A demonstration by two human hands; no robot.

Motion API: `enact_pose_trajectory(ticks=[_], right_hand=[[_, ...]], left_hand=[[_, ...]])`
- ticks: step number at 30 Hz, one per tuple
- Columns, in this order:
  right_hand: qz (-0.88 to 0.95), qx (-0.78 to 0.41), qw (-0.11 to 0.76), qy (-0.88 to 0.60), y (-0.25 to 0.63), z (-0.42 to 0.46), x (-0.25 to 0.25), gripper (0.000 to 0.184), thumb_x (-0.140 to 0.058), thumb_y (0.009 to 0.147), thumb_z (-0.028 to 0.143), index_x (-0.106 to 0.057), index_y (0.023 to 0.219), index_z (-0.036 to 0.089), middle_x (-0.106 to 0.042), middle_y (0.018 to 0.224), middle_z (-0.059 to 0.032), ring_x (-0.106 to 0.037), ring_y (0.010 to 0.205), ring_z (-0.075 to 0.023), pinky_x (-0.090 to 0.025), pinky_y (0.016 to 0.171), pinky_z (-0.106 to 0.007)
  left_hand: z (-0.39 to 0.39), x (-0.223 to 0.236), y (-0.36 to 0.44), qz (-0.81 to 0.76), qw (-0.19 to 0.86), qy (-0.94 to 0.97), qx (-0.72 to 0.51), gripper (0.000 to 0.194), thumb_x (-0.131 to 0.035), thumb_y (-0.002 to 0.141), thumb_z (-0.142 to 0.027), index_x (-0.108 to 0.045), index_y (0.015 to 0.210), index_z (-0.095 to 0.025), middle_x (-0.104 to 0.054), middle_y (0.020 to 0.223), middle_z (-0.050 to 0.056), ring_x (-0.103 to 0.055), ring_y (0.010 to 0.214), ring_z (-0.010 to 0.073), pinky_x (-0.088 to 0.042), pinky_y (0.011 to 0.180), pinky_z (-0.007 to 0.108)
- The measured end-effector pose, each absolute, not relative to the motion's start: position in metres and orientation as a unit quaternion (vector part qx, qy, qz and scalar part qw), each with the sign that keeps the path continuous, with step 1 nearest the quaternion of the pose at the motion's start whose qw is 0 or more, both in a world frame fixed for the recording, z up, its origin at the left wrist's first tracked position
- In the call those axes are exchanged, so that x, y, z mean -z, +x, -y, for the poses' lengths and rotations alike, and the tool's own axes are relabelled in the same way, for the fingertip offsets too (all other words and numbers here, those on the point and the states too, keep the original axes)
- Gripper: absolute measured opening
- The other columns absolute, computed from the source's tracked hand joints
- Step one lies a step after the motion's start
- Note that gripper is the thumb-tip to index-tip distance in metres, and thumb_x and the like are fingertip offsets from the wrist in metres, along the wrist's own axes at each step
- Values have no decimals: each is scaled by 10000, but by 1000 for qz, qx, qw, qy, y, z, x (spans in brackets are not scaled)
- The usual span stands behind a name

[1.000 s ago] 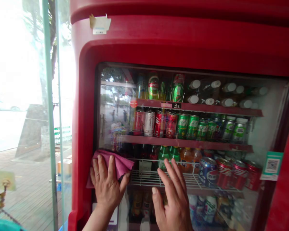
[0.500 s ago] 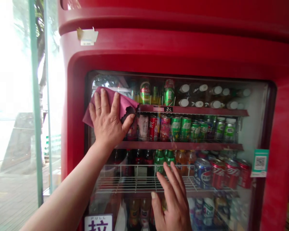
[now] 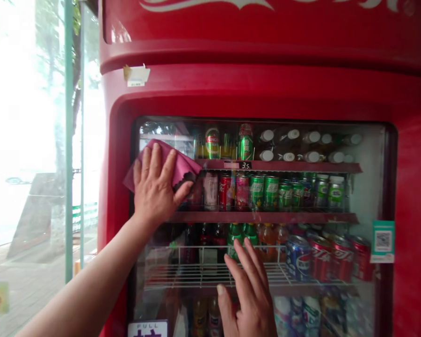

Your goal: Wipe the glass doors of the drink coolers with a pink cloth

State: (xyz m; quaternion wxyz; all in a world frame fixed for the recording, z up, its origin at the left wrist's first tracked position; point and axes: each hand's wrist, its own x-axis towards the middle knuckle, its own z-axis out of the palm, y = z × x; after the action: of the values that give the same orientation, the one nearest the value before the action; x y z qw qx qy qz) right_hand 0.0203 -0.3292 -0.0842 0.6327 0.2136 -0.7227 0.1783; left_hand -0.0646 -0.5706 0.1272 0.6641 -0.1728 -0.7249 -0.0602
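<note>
My left hand [image 3: 154,185] holds a pink cleaning cloth [image 3: 184,166] against the upper left part of the fridge's glass door [image 3: 210,292], its palm flat and its fingers stretched over the fabric. A dark, ragged-looking patch shows at the cloth's lower right, beside my thumb. Lower down, in front of the glass, my right hand [image 3: 249,299] is raised with fingers apart and nothing in it. Whether its fingertips touch the door I cannot tell.
A red door frame [image 3: 252,89] surrounds the glass. Behind it are shelved cans [image 3: 263,192], bottles and a white wire rack [image 3: 210,274]. A QR-code sticker [image 3: 383,241] is at right, a "PULL" sign [image 3: 147,329] at lower left. A glass panel edge [image 3: 68,140] stands at left.
The view has tilted up a little, so the fridge appears lower and white lettering shows at the top. My left hand and the cloth stay near the glass's upper left corner.
</note>
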Motion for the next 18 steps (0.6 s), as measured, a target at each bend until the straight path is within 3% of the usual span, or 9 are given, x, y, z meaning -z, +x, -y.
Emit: enact_pose_trajectory(ticks=[4,6,11,16,18], right_hand=[[716,-191,643,195,23,319,76,442,-623,1084,304,-651,1514,206,-619,1689,-133,-537,1617,-393,-635,1147,-624],[715,-206,644,180,24,313,71,428,-599,1101,304,-644,1515,208,-618,1690,-133,-522,1627,-390,-611,1172,-647],[692,-210,667,180,23,293,49,463,-591,1110,290,-613,1559,184,-608,1688,-172,-502,1637,-410,-555,1218,-733],[669,-200,688,197,19,269,14,532,-630,1092,265,-562,1614,192,-584,1708,-181,-461,1668,-418,-528,1247,-767],[668,-195,690,202,19,261,5,538,-632,1091,261,-552,1618,190,-575,1716,-179,-448,1677,-413,-521,1260,-766]], left_hand=[[562,-156,-66,721,665,-112,162,933,-532,1038,-746,-291,1795,-258,-78,1929,135,-67,1777,491,-73,1404,746],[537,-166,-67,714,671,-113,165,939,-556,1032,-732,-304,1792,-242,-83,1924,161,-67,1779,490,-58,1408,743],[455,-152,-67,706,666,-240,32,932,-578,1031,-718,-323,1786,-236,-155,1903,207,-116,1784,454,-105,1424,698],[428,-115,-60,689,625,-361,-72,905,-580,1012,-762,-367,1770,-316,-287,1886,80,-255,1771,313,-132,1464,517],[440,-113,-61,691,638,-336,-56,914,-595,1019,-735,-354,1776,-284,-283,1885,118,-255,1769,345,-139,1457,553]])
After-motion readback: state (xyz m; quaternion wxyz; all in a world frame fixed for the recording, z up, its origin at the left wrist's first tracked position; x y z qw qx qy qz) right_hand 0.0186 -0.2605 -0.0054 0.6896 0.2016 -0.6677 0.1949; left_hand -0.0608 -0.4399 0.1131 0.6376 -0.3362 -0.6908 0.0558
